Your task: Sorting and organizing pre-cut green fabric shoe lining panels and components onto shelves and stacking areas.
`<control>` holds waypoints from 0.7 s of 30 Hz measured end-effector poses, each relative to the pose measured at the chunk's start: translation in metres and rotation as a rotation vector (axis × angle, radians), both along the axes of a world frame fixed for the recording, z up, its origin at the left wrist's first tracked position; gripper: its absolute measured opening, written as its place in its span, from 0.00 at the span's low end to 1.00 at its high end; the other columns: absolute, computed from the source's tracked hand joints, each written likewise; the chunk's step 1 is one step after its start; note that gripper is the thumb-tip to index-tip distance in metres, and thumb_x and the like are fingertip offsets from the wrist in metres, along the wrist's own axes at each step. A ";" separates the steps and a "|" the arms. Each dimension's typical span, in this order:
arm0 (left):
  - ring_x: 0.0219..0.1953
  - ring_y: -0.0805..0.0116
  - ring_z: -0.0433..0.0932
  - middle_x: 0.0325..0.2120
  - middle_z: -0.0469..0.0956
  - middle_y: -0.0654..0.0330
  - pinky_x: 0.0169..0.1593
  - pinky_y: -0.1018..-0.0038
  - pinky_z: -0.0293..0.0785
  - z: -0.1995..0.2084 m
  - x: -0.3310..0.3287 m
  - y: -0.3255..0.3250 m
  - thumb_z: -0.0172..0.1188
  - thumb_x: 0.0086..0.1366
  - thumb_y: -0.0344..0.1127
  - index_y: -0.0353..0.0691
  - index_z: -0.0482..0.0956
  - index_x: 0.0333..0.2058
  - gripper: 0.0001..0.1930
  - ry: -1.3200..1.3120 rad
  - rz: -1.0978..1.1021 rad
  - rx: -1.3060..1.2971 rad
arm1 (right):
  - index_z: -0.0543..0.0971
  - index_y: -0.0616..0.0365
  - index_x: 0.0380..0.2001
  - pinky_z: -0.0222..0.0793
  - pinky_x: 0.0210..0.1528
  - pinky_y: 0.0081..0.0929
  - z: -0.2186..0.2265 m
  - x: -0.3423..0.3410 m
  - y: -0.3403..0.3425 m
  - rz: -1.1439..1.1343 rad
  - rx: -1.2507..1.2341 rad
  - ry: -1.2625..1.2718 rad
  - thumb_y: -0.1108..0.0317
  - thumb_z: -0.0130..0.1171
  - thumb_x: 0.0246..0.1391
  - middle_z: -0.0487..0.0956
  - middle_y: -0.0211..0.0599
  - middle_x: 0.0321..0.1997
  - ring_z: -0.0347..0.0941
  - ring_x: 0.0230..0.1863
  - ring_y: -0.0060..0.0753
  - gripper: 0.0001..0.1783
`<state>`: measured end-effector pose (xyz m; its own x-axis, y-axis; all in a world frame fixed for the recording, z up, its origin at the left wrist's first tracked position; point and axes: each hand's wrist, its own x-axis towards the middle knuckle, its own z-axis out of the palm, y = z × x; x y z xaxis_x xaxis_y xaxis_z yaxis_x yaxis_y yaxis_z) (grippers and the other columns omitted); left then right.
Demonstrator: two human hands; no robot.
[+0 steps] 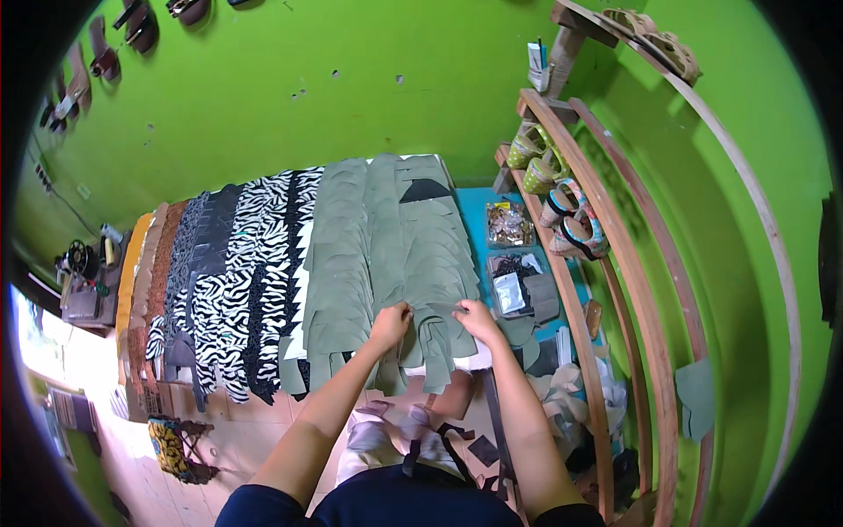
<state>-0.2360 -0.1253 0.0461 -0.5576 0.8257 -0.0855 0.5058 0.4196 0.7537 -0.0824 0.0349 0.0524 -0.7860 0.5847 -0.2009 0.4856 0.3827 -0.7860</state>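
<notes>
Overlapping grey-green cut pieces (342,263), which look like leather or synthetic sheet, lie in long rows on the table before me. My left hand (392,326) is closed at the near part of these rows, its fingertips pinching the edge of a grey-green piece. A short way to its right, my right hand (477,321) is also closed, with thumb and fingers on a grey-green cut piece (436,321) between the hands. Near the far end of the rows lies a black piece (425,190).
Left of the green rows run zebra-print pieces (255,220), then black, brown and yellow ones. At right, a wooden rack (606,211) holds sandals (575,233); beside it are a box of metal fittings (510,225) and another box (518,285). A sewing machine (79,259) stands far left.
</notes>
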 end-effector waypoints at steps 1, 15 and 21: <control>0.32 0.51 0.76 0.28 0.77 0.48 0.37 0.65 0.71 -0.001 0.003 0.000 0.55 0.57 0.36 0.36 0.75 0.38 0.12 0.002 0.016 0.003 | 0.75 0.66 0.33 0.63 0.31 0.25 0.000 -0.002 0.001 -0.020 0.004 0.014 0.66 0.58 0.45 0.75 0.41 0.25 0.68 0.27 0.26 0.14; 0.48 0.51 0.67 0.48 0.65 0.49 0.48 0.62 0.65 0.035 0.034 -0.008 0.53 0.57 0.39 0.38 0.67 0.47 0.20 0.218 0.175 0.264 | 0.72 0.62 0.38 0.66 0.41 0.42 0.026 -0.006 -0.007 -0.045 0.257 0.092 0.65 0.49 0.51 0.73 0.52 0.40 0.69 0.42 0.55 0.14; 0.36 0.48 0.72 0.34 0.73 0.47 0.39 0.61 0.69 0.030 0.049 -0.016 0.53 0.57 0.43 0.39 0.72 0.40 0.16 0.205 -0.026 0.120 | 0.69 0.55 0.41 0.66 0.39 0.43 0.021 0.003 -0.028 0.411 0.347 -0.032 0.67 0.47 0.52 0.74 0.47 0.39 0.70 0.40 0.52 0.12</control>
<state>-0.1871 -0.1413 0.0758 -0.5313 0.8376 0.1268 0.6627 0.3177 0.6781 -0.0793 0.0067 0.0733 -0.9606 0.2667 -0.0784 0.2631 0.7807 -0.5668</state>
